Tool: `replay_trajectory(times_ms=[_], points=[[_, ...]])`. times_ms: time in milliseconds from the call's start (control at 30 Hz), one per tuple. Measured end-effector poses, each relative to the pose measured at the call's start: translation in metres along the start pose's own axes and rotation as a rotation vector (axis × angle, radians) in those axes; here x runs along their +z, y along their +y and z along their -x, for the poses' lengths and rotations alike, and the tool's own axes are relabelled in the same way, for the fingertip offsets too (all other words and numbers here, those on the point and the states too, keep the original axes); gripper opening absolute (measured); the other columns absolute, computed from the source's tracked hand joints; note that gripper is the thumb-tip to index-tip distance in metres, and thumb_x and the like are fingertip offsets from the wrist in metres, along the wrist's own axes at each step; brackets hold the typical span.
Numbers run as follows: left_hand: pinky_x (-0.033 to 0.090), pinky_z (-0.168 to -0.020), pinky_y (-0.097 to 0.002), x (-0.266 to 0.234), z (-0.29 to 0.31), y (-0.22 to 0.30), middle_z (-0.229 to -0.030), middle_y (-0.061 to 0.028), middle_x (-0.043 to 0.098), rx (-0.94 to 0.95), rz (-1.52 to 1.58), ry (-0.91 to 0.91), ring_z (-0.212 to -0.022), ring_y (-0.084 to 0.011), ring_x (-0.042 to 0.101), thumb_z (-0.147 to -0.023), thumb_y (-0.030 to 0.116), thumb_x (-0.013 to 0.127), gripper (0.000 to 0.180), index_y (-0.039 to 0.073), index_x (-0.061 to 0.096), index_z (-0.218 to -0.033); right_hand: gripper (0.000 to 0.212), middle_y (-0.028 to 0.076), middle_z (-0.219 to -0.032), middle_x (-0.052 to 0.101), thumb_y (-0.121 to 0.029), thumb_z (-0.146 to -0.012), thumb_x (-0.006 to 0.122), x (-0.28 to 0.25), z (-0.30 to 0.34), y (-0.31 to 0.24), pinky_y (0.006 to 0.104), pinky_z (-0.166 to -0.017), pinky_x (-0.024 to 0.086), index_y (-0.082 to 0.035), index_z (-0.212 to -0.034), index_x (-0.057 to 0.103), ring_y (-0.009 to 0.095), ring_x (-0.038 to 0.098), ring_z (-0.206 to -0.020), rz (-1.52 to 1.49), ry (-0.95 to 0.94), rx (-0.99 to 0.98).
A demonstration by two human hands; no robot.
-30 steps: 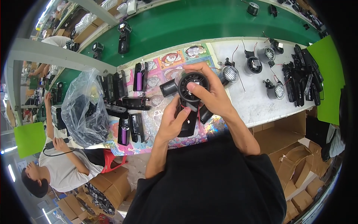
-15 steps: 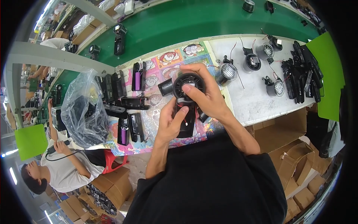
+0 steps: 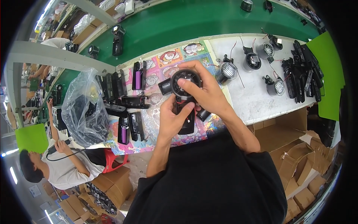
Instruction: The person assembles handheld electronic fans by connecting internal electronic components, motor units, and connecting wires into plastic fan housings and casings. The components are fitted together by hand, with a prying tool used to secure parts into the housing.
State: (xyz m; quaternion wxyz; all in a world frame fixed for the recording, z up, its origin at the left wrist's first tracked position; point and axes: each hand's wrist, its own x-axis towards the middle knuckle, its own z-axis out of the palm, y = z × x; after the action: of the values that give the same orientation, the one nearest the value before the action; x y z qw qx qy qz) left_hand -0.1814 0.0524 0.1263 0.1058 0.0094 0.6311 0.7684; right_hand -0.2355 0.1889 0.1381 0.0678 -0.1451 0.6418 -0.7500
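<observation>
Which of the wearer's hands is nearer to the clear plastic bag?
Left. The left hand is at the black handle, right of the clear plastic bag; the right hand holds the round black housing, farther right from it.

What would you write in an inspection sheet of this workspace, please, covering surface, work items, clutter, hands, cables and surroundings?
Surface: white bench, colourful printed sheet over its left part.
Work items: round black fan housing, black handle shell below it.
Clutter: left, clear plastic bag of dark parts and black casings, two with purple cylindrical cells; right, wired round fan units, pile of black casings.
Hands: left hand at the handle shell; right hand around the housing, thumb on its face.
Cables: thin red wires beside the left thumb; black cord by the co-worker at left.
Surroundings: green conveyor belt beyond the bench; cardboard boxes at lower right.
</observation>
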Motion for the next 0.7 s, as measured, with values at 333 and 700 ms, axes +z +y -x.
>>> replay_trajectory(times_ms=[333,700], points=[[0.051,-0.067,-0.0247,0.001,0.002,-0.007,-0.087,-0.0085,0.064,0.120,-0.078,0.087,-0.075,-0.0120,0.063,-0.089,0.008,0.059,0.018,-0.004,0.056,-0.102,0.039,0.007,-0.104,0.059,-0.018,-0.088,0.061,0.008,0.004,0.002,0.0222,-0.069,0.047,-0.006,-0.122,0.045,0.010,0.057,-0.083,0.331,0.047,0.023],[0.054,-0.059,-0.0317,-0.016,-0.020,0.000,-0.092,-0.0157,0.063,-0.098,0.421,0.106,-0.072,-0.0205,0.064,-0.094,0.026,0.042,0.038,-0.005,0.051,-0.114,0.069,0.014,-0.134,0.041,-0.006,-0.082,0.063,-0.007,0.019,0.004,0.0342,-0.091,0.044,-0.010,-0.141,0.028,0.023,0.047,-0.117,-0.213,-0.061,0.141]])
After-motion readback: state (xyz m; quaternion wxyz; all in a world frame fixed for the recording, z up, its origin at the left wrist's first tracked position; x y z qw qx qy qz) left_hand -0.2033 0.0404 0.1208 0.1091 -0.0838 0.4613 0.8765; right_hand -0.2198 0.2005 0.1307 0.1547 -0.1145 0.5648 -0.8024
